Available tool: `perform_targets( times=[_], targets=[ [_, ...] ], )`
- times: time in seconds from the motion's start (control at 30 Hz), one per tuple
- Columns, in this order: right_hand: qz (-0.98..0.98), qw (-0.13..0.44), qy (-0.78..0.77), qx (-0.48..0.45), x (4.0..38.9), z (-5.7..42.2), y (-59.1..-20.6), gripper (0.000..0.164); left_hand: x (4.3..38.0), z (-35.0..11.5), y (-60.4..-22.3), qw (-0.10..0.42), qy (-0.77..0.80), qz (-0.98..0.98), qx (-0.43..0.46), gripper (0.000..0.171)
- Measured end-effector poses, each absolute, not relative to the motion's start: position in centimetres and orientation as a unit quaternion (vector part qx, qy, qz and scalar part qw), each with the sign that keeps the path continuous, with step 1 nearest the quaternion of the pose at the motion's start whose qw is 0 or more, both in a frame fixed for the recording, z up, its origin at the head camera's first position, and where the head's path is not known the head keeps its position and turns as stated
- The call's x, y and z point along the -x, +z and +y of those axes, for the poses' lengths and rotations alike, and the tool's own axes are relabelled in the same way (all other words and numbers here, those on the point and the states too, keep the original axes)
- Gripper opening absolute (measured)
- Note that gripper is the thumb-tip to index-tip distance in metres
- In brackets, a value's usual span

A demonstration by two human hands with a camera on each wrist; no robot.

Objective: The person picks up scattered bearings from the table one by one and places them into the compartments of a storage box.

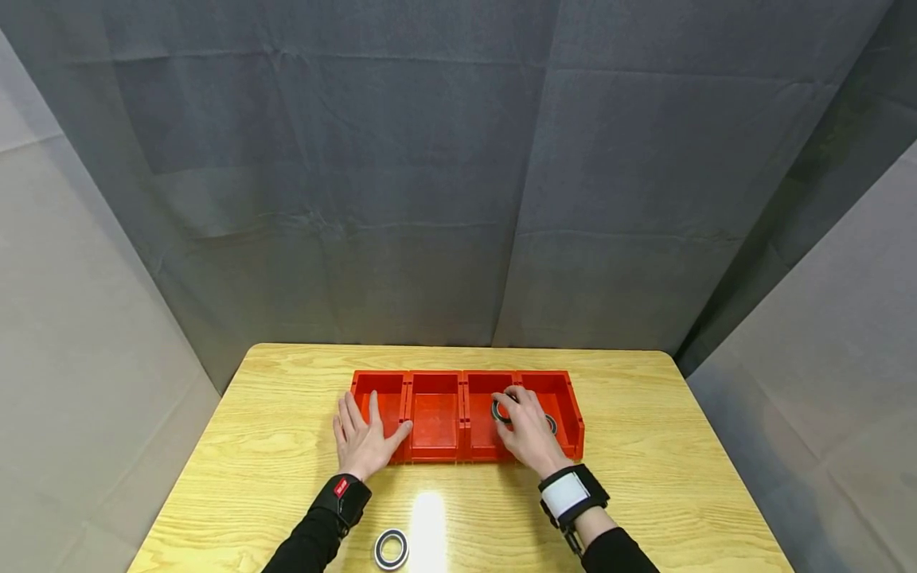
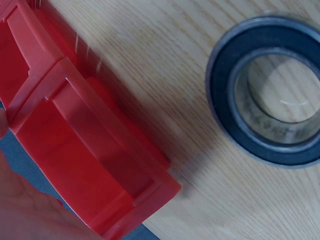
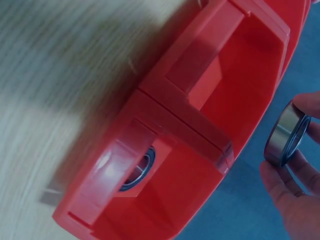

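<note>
My right fingers pinch a ring bearing by its outside. It has a smooth, shiny silver band, a dark ringed face and an open middle. From the head view it sits over the 3rd bin from the left in a joined row of 4 red bins. My left fingers are straight and spread at the row's left end, holding nothing; I cannot tell whether they press on the plastic.

A 2nd bearing lies in the rightmost bin. The head view catches only a bit of it past my hand, while the right wrist view shows its round opening behind the bin's low front lip. That same view shows the held bearing tilted, its silver side plain, and clear of the bin walls. A 3rd bearing lies flat in front of the row; the left wrist view brings out its black face between 2 paler rims, and the head view places it whole, left of a bright glare patch.

The surface is pale yellow wood grain with rounded far corners. The bins stand near its far edge. Creased dark grey cloth hangs behind, with lighter cloth along the left and right edges.
</note>
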State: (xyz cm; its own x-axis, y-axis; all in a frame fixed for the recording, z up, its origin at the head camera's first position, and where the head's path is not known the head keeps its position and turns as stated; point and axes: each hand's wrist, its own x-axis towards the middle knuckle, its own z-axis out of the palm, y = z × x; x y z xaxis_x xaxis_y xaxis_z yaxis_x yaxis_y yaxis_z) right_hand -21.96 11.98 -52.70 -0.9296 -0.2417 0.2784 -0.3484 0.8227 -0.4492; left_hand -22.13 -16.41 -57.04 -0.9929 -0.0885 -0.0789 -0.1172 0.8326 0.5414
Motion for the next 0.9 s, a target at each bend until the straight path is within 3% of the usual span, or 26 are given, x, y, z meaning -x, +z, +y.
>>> perform_targets(
  times=[0.9],
  targets=[
    [-0.973, 0.024, 0.168, -0.159, 25.3, 9.3, -55.0, 0.040, 22.1, -16.2, -57.2, 0.022, 0.293, 0.954, 0.051, 0.098]
  ],
)
